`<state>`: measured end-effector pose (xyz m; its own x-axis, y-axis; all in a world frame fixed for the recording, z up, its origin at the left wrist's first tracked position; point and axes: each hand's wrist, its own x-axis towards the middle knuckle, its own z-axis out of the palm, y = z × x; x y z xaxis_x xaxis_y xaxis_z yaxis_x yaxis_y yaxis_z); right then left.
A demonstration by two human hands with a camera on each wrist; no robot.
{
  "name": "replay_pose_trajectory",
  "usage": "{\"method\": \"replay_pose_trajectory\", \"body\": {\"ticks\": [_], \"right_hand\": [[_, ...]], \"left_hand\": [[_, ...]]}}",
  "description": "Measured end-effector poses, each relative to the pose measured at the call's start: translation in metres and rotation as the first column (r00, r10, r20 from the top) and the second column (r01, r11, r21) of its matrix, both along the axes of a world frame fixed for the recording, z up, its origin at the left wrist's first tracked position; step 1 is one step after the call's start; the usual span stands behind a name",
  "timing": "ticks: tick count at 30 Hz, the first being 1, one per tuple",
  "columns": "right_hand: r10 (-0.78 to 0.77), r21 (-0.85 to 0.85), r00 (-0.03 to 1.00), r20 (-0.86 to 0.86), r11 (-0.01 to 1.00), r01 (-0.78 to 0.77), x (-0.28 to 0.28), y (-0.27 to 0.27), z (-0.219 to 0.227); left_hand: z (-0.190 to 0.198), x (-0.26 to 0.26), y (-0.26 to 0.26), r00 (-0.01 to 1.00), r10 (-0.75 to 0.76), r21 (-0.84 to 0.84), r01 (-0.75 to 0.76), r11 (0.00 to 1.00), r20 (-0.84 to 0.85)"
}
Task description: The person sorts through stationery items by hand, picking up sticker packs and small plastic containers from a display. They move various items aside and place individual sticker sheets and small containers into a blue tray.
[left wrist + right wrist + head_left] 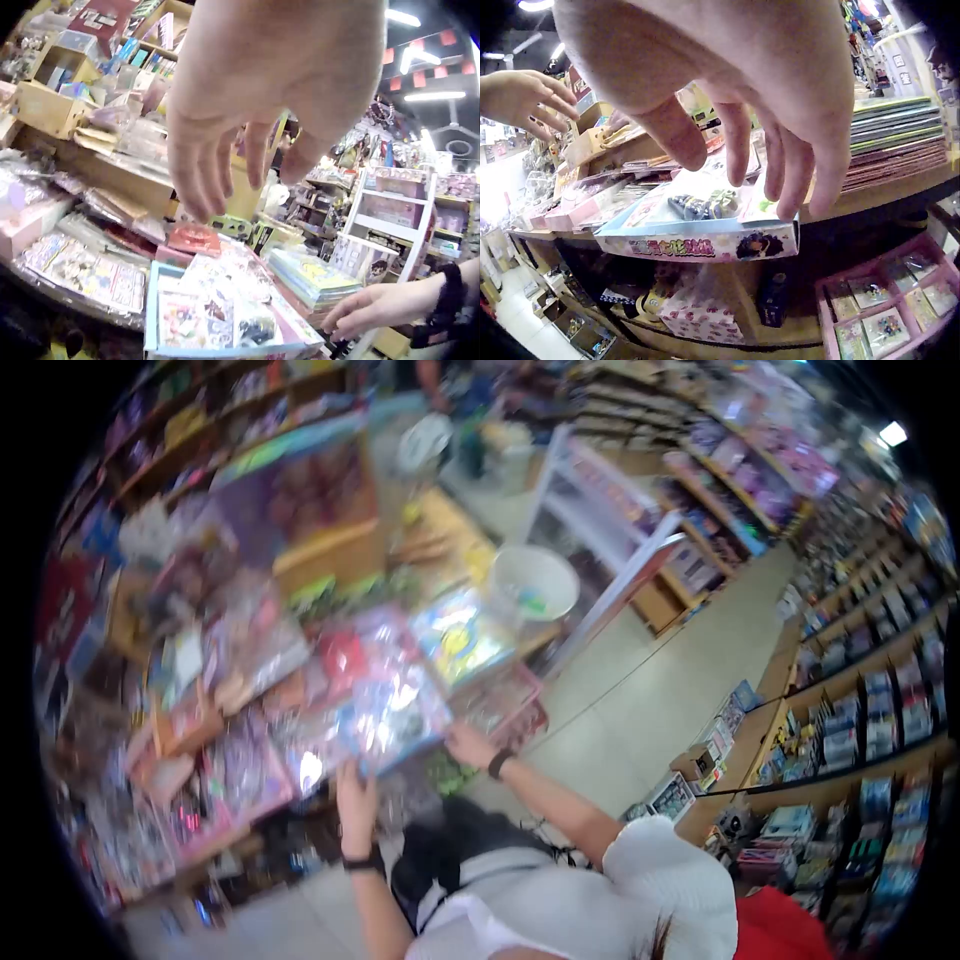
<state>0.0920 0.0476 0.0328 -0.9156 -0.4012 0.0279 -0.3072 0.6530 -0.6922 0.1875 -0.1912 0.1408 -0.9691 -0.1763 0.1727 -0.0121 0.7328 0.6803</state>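
A shallow cardboard display box [697,247] with a pale blue rim and printed front stands at the table's front edge. Clear packets [199,307] lie in it, one with a dark striped item [705,204]. My left hand [357,800] is above its near left side, its fingers hanging loosely apart with nothing between them in the left wrist view. At the box's right end is my right hand [470,745], fingers spread and pointing down; in the right wrist view its fingertips [789,208] overlap the box's corner. Neither hand grips anything.
Right of the box, a stack of flat packaged sheets [892,135] rises, with a white bucket [535,585] behind. A white ladder-like frame [610,550] stands beyond. Below the table edge are a pink divided tray [889,300] and a shelf. Packed goods [235,780] crowd the left.
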Motion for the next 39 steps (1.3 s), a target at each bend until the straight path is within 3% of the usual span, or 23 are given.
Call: {"method": "replay_pose_trajectory", "body": {"ticks": [1,2,3,4,5,6,7,8,9,11,14,15,17,21,24,26,29,31,34,36,37,39], "right_hand": [[0.008,-0.057,0.998,0.064,0.998,-0.005,-0.001,-0.003,0.003],[0.008,-0.03,1.0,0.021,1.0,-0.007,-0.005,-0.006,-0.009],[0.069,-0.017,0.991,0.111,0.998,-0.067,-0.012,-0.006,-0.026],[0.035,0.02,0.999,0.026,0.999,-0.036,-0.013,-0.008,-0.011],[-0.024,-0.044,0.999,0.035,0.999,0.026,-0.018,-0.008,-0.038],[-0.108,-0.084,0.984,0.14,0.989,0.121,-0.012,-0.014,-0.005],[-0.122,-0.089,0.992,0.034,0.988,0.124,-0.016,-0.019,-0.001],[-0.15,-0.055,0.976,0.157,0.986,0.16,-0.019,-0.023,0.005],[-0.184,0.037,0.972,0.143,0.983,0.181,-0.021,-0.027,0.005],[-0.184,0.066,0.982,0.035,0.981,0.181,-0.024,-0.033,0.003],[-0.233,0.085,0.957,0.172,0.971,0.222,-0.028,-0.043,0.011],[-0.208,0.121,0.962,0.178,0.975,0.188,-0.031,-0.044,0.01],[-0.187,-0.023,0.98,0.071,0.982,0.189,-0.028,-0.051,0.007],[0.062,0.137,0.996,-0.066,0.989,-0.052,-0.029,-0.062,0.02],[0.073,0.194,0.987,-0.146,0.98,-0.044,-0.034,-0.07,0.014],[0.029,0.326,0.984,-0.173,0.945,0.029,-0.039,-0.075,0.014],[0.08,0.317,0.985,-0.153,0.948,-0.028,-0.047,-0.075,0.013],[0.101,0.283,0.978,-0.185,0.958,-0.045,-0.05,-0.073,0.011],[-0.012,-0.08,0.999,-0.035,0.997,0.009,-0.049,-0.076,0.024],[0.013,-0.152,1.0,-0.008,0.988,-0.014,-0.04,-0.081,0.049],[0.04,-0.223,0.999,0.014,0.974,-0.036,-0.036,-0.082,0.055],[0.109,-0.2,0.992,-0.061,0.972,-0.119,-0.022,-0.085,0.062]], "left_hand": [[-0.007,0.004,-0.003,0.998,-0.005,0.044,0.003,0.999,0.056],[-0.008,0.006,-0.006,0.995,0.003,0.106,-0.013,0.994,0.101],[-0.032,0.008,-0.017,0.995,-0.01,0.083,0.002,0.997,0.098],[-0.056,0.008,-0.026,0.999,0.016,0.06,-0.019,0.998,0.046],[-0.072,0.008,-0.034,0.994,0.045,0.055,-0.051,0.997,0.097],[-0.087,0.009,-0.039,0.984,0.086,0.026,-0.091,0.996,0.157],[-0.077,0.007,-0.039,0.972,0.114,0.044,-0.125,0.991,0.208],[-0.088,0.003,-0.042,0.954,0.119,0.089,-0.149,0.985,0.276],[-0.092,0.0,-0.041,0.952,0.136,0.051,-0.155,0.987,0.274],[-0.12,-0.01,-0.046,0.951,0.064,0.143,-0.112,0.983,0.303],[-0.13,-0.022,-0.034,0.926,-0.015,0.304,-0.108,0.947,0.377],[-0.103,-0.026,-0.026,0.906,-0.02,0.325,-0.131,0.937,0.423],[-0.105,-0.028,-0.017,0.905,0.071,0.229,-0.181,0.956,0.419],[-0.104,-0.03,-0.014,0.878,0.051,0.206,-0.167,0.964,0.476],[-0.103,-0.026,-0.012,0.894,0.079,0.135,-0.153,0.979,0.441],[-0.105,-0.022,-0.013,0.954,0.083,0.108,-0.118,0.987,0.288],[-0.088,-0.02,-0.008,0.95,0.123,0.144,-0.17,0.975,0.286],[-0.088,-0.019,-0.008,0.96,0.14,0.084,-0.165,0.983,0.244],[-0.072,-0.023,-0.008,0.965,0.174,0.049,-0.187,0.981,0.197],[-0.055,-0.03,-0.002,0.964,0.101,0.39,-0.194,0.9,0.246],[-0.053,-0.032,0.005,0.964,0.101,0.39,-0.193,0.9,0.245],[-0.051,-0.04,0.014,0.975,-0.016,0.74,-0.157,0.654,0.221]]}}
